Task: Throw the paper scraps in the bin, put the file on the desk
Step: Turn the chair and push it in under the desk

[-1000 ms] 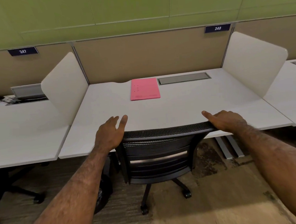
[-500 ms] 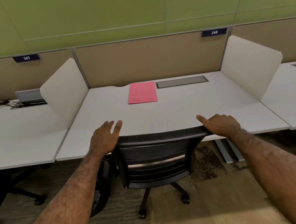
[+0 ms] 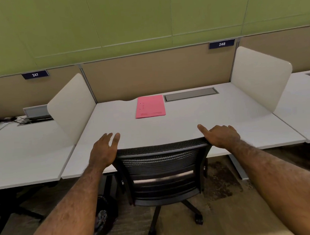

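A pink file (image 3: pixel 150 106) lies flat on the white desk (image 3: pixel 196 122), near its back edge and left of a grey cable hatch. My left hand (image 3: pixel 103 151) is open with fingers spread, beside the top left corner of a black mesh chair (image 3: pixel 162 164). My right hand (image 3: pixel 219 136) grips the chair's top right corner, index finger stretched along the edge. A dark round bin (image 3: pixel 111 209) stands on the floor under the desk, partly hidden by my left forearm, with crumpled greyish stuff inside. No loose paper scraps show on the desk.
White curved dividers stand at the desk's left (image 3: pixel 72 106) and right (image 3: pixel 260 78). The neighbouring left desk carries cables and a raised hatch (image 3: pixel 36 112). A tan partition closes off the back. The chair's wheeled base (image 3: pixel 175 217) rests on carpet.
Both hands stay at the chair's top corners. The desk, file and chair sit slightly lower in the view than a second ago, as my head has tilted up.
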Motion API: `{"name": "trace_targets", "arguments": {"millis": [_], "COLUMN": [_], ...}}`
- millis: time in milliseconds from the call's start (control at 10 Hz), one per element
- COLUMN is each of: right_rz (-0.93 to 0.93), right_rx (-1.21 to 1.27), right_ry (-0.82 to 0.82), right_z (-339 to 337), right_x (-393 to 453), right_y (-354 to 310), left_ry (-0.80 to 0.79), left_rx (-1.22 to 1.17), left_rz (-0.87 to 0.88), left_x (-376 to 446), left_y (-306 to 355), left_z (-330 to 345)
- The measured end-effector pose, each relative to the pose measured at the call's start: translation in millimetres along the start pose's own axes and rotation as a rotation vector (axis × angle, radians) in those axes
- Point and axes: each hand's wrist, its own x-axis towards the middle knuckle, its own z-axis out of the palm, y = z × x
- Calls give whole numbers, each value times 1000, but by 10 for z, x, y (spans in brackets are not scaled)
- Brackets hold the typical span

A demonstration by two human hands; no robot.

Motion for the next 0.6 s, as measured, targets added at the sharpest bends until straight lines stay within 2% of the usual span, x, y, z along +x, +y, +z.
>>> {"name": "trace_targets", "arguments": {"millis": [100,300,400,500,600], "right_rz": [-19,-116,-177,-205,-247], "right_rx": [-21,-22,-43,4,43], "right_ry": [-1,65,89,130,231], "right_z": [4,-27,-117,-323,-571], "right_x": [-5,-31,-5,15,1], "right_y": [-58,-129,-200,-320,-506], "left_ry": [-28,-213,-288,-316,-249], "left_rx": [13,49,164,226,194], "left_rz": [-17,-54,-89,-63,-33], "left_x": [-3,-99,-74,1,116], "left_y": [-27,-7,106,252,475], "left_z": [-42,-201,-285,-398,-565]}}
